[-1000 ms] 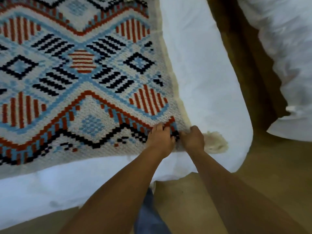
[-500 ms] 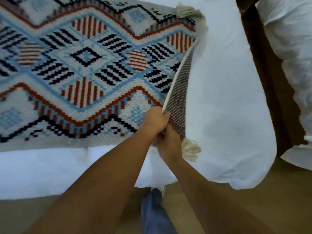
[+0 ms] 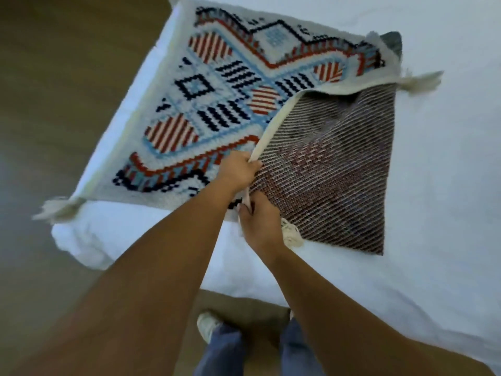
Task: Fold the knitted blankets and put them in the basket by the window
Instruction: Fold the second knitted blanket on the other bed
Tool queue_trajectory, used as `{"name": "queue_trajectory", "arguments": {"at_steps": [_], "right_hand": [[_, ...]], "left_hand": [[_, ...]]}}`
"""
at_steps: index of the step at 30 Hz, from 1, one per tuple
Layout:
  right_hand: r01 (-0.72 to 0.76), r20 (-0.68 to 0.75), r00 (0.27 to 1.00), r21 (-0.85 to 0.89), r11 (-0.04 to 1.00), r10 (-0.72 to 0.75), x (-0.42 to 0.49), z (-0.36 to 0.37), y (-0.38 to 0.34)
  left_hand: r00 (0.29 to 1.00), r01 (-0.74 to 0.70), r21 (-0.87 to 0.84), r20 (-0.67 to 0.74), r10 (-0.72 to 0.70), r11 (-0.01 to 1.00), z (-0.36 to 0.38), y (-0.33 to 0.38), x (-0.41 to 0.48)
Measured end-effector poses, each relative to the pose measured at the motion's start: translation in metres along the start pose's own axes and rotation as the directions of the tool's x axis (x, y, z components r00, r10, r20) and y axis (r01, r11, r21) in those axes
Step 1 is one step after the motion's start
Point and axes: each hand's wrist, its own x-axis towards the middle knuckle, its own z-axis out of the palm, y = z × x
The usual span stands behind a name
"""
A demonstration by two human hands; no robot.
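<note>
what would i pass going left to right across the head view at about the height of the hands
floor → corner tassel → patterned top of the blanket → left hand gripping its cream edge → its turned-over underside → bare white bedding

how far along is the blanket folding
Early. Done: the blanket lies spread on the bed. In hand: the left hand and right hand grip its cream edge, lifted so the dark underside shows. Left: finishing the folds and carrying it to the basket, which is not in view.
</note>
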Motion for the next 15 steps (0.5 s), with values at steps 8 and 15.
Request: {"name": "queue_trajectory", "arguments": {"at_steps": [8,15], "right_hand": [[0.025,0.108,0.994,0.021,0.999,-0.027,0.014,0.122,-0.084],[-0.110,0.198,0.975,0.033,0.993,0.101,0.042,0.200,-0.128]], "left_hand": [[0.999,0.020,0.082,0.037,-0.024,0.996,-0.129,-0.089,0.036],[0.997,-0.004,0.151,0.081,-0.009,0.988,-0.194,-0.140,0.078]]}}
